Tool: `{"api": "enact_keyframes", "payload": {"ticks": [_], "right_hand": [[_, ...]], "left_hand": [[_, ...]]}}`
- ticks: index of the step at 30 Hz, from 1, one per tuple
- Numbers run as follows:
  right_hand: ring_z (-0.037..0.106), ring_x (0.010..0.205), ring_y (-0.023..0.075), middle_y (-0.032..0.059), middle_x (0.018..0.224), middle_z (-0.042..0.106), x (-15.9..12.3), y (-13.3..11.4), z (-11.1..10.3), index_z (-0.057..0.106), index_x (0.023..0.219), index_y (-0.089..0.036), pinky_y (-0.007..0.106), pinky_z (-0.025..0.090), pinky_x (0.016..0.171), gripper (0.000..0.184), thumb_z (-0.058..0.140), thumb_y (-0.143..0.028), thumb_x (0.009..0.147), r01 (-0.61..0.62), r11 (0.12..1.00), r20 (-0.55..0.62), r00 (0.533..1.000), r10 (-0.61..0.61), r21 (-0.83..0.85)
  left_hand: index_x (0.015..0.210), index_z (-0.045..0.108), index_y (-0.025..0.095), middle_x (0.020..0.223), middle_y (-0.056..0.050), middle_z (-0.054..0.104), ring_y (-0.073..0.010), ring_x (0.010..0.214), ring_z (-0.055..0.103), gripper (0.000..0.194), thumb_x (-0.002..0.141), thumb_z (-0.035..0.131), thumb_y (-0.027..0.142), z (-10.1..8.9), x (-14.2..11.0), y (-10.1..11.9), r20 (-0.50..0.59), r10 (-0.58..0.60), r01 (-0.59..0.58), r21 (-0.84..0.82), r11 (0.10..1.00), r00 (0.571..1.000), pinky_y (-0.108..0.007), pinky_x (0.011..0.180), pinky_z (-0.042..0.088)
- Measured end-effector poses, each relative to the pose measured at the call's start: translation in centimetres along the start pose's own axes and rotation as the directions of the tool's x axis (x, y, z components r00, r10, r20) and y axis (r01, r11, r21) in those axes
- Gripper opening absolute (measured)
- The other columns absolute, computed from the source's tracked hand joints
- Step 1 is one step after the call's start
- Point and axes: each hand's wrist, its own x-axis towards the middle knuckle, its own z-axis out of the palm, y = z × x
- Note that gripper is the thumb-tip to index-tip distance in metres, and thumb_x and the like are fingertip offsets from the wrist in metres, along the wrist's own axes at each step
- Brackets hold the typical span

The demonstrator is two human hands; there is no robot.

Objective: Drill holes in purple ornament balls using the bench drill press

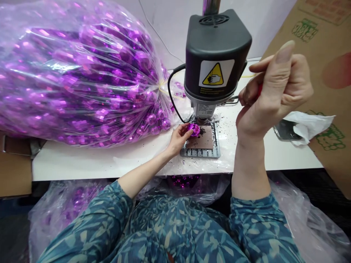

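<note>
My left hand (180,137) pinches a shiny purple faceted ball (194,129) between thumb and fingers. The ball is over a brown board (201,140) on the slotted metal base (215,153) of a bench drill press (216,47). It sits just below and left of the drill's lower end; whether a bit touches it cannot be made out. My right hand (276,82), raised at the machine's right side, is closed around a feed lever (232,99). A bit of red shows between its fingers.
A large clear bag (90,76) of purple faceted balls fills the left of the white table (82,160). Dark shavings litter the base. A phone (286,129) lies partly under white tissue (309,124), beside a cardboard box (329,109). A black cable (170,87) loops left of the drill.
</note>
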Motion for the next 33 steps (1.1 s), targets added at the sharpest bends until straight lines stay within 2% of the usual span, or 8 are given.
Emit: {"api": "enact_keyframes", "payload": {"ticks": [7, 12, 18, 23, 27, 31, 33], "right_hand": [[0.036, 0.037, -0.0022, -0.0094, 0.046, 0.038, 0.2, 0.3, 0.2, 0.062, 0.068, -0.013, 0.018, 0.025, 0.041, 0.049, 0.064, -0.06, 0.082, -0.017, 0.998, -0.024, 1.0, 0.019, 0.062], [0.035, 0.037, -0.0018, -0.0089, 0.046, 0.036, 0.1, 0.3, 0.2, 0.061, 0.068, -0.012, 0.018, 0.025, 0.041, 0.049, 0.064, -0.058, 0.083, -0.016, 0.997, -0.036, 0.999, 0.019, 0.071], [0.036, 0.038, -0.0034, -0.0088, 0.048, 0.038, 0.0, 0.2, 0.2, 0.06, 0.069, -0.011, 0.016, 0.025, 0.042, 0.049, 0.062, -0.058, 0.084, -0.01, 0.998, -0.03, 0.999, 0.012, 0.057], [0.036, 0.039, -0.0032, -0.0085, 0.048, 0.038, 0.0, 0.3, 0.1, 0.061, 0.069, -0.011, 0.017, 0.026, 0.042, 0.048, 0.061, -0.056, 0.087, 0.007, 0.999, -0.022, 1.0, -0.007, 0.041], [0.036, 0.04, -0.0042, -0.0086, 0.048, 0.037, -0.1, 0.3, -0.1, 0.061, 0.071, -0.012, 0.015, 0.027, 0.045, 0.05, 0.058, -0.058, 0.089, 0.008, 1.0, -0.005, 1.0, -0.008, -0.012], [0.036, 0.039, -0.003, -0.0089, 0.048, 0.038, 0.0, 0.1, 0.0, 0.06, 0.071, -0.013, 0.017, 0.026, 0.043, 0.049, 0.06, -0.059, 0.087, -0.005, 1.0, 0.004, 1.0, 0.005, 0.014], [0.036, 0.039, -0.0028, -0.0091, 0.048, 0.038, 0.0, 0.0, 0.1, 0.059, 0.071, -0.013, 0.018, 0.025, 0.042, 0.048, 0.062, -0.058, 0.085, -0.008, 0.999, 0.003, 1.0, 0.008, 0.039]], "left_hand": [[0.133, 0.067, 0.019, 0.127, -0.013, 0.077, -0.0242, 0.105, 0.076, 0.07, 0.077, 0.094, 0.049, 0.2, 0.3, -0.4, 0.063, 0.094, -0.102, 0.137, 0.985, 0.994, -0.04, 0.094, 0.064], [0.132, 0.065, 0.017, 0.124, -0.014, 0.077, -0.0269, 0.112, 0.076, 0.069, 0.077, 0.094, 0.045, 0.2, 1.0, -1.4, 0.147, 0.149, -0.173, 0.165, 0.971, 0.978, -0.047, 0.102, 0.063], [0.134, 0.061, 0.017, 0.132, -0.015, 0.072, -0.0279, 0.119, 0.073, 0.064, 0.08, 0.09, 0.032, 0.5, 0.5, -1.0, 0.241, 0.171, -0.235, 0.272, 0.933, 0.956, -0.047, 0.107, 0.061], [0.13, 0.063, 0.018, 0.127, -0.013, 0.07, -0.0262, 0.112, 0.071, 0.056, 0.08, 0.088, 0.024, 0.9, -0.6, -0.8, 0.202, 0.208, -0.276, 0.41, 0.869, 0.957, -0.045, 0.102, 0.061], [0.131, 0.063, 0.021, 0.131, -0.012, 0.067, -0.029, 0.123, 0.067, 0.061, 0.079, 0.092, 0.032, 1.3, -1.0, -1.3, 0.184, 0.26, -0.314, 0.403, 0.859, 0.948, -0.048, 0.109, 0.056], [0.131, 0.061, 0.021, 0.13, -0.012, 0.071, -0.0278, 0.121, 0.07, 0.057, 0.088, 0.085, 0.049, 1.7, -1.0, -1.6, 0.198, 0.222, -0.273, 0.287, 0.918, 0.955, -0.046, 0.108, 0.056], [0.129, 0.06, 0.021, 0.128, -0.012, 0.072, -0.0273, 0.119, 0.071, 0.059, 0.087, 0.086, 0.053, 1.8, -0.9, -1.5, 0.193, 0.202, -0.247, 0.253, 0.935, 0.96, -0.045, 0.106, 0.058]]}}
